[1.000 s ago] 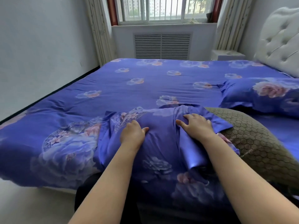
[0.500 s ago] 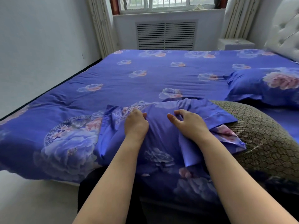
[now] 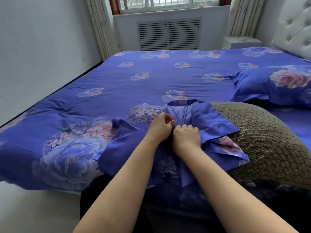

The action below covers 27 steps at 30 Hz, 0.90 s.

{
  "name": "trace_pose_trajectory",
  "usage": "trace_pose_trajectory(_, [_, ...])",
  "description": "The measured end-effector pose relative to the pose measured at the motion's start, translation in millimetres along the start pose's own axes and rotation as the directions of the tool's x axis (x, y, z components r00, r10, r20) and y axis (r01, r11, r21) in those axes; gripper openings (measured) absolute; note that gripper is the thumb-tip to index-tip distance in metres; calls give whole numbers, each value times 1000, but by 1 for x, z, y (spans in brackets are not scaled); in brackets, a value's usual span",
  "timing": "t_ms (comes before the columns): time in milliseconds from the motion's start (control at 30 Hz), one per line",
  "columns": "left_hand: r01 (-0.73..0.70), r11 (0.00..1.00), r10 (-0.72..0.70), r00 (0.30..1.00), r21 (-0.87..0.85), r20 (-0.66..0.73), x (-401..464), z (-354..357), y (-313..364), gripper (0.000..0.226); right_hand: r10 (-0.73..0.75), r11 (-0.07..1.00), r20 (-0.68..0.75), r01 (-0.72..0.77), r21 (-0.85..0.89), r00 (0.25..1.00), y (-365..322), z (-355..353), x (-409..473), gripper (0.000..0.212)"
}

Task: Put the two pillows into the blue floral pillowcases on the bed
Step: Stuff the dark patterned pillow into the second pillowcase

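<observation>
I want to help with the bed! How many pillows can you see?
2: a bare brown honeycomb-patterned pillow at the near right, partly under the loose blue pillowcase, and one already cased in blue floral fabric farther right. Others may be hidden.

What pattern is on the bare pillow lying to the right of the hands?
The bare pillow is brownish-grey with a dark honeycomb hexagon pattern, seen in the head view.

Soft, even daylight comes from the window at the far wall, leaving faint shadows on the bed, while the wide lens bends the edges and detail looks slightly soft throughout.
</observation>
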<state>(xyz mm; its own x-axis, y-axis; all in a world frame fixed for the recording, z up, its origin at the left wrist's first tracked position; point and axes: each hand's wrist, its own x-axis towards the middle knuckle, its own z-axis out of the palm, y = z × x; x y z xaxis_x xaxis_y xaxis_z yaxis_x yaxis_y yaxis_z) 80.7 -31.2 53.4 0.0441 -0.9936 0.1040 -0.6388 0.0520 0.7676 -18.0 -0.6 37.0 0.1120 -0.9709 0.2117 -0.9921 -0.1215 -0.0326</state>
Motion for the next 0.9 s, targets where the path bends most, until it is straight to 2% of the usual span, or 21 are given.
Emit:
trace_pose_trajectory(67, [-21, 999, 21, 1000, 24, 10, 2, -1, -6, 12, 17, 1000, -104, -15, 19, 994, -7, 7, 0, 16])
trace_pose_trajectory(100, [-44, 998, 44, 999, 51, 7, 4, -4, -8, 17, 29, 999, -135, -23, 45, 990, -8, 9, 0, 19])
trace_pose_trajectory(133, [-84, 990, 85, 996, 113, -8, 7, -8, -11, 22, 17, 997, -165, -4, 82, 986, -7, 12, 0, 24])
trace_pose_trajectory(200, [-126, 936, 140, 990, 329, -19, 18, -20, -21, 39, 9, 983, -210, 30, 183, 978, -1, 12, -5, 20])
trace_pose_trajectory(267, [-93, 863, 101, 995, 496, 9, 33, -35, -30, 57, -34, 962, -324, 119, 246, 945, 4, 8, -13, 13])
trace_pose_trajectory(367, [-78, 803, 53, 997, 591, 60, 56, -53, -30, 75, -78, 915, -477, 253, 315, 875, 15, 11, -30, 10])
trace_pose_trajectory(433, [-80, 758, 25, 995, 648, 94, 64, -64, -23, 72, -110, 877, -512, 325, 353, 852, 18, 13, -38, 10])
trace_pose_trajectory(533, [-119, 731, -18, 981, 672, 194, 68, -73, -15, 55, -146, 857, -540, 378, 349, 829, 17, 12, -47, 13])
trace_pose_trajectory(600, [-128, 788, 9, 980, 602, 197, 62, -71, -18, 53, -163, 858, -580, 405, 315, 798, 17, 11, -50, 18])
trace_pose_trajectory(633, [-102, 846, 25, 988, 523, 152, 57, -68, -23, 54, -169, 861, -598, 413, 298, 783, 19, 9, -49, 20])
trace_pose_trajectory(700, [-4, 966, 18, 999, 260, -49, 43, -67, -33, 54, -218, 869, -634, 443, 219, 742, 22, 3, -44, 19])
trace_pose_trajectory(733, [31, 990, -8, 985, 135, -170, 36, -69, -37, 55, -268, 870, -646, 468, 157, 715, 23, 0, -40, 18])
trace_pose_trajectory(833, [108, 981, -169, 887, -164, -430, 17, -82, -39, 56, -426, 835, -660, 550, -23, 619, 32, -21, -14, 18])
trace_pose_trajectory(900, [135, 922, -315, 806, -362, -501, 9, -83, -36, 58, -449, 850, -644, 519, -94, 619, 45, -39, 14, 17])
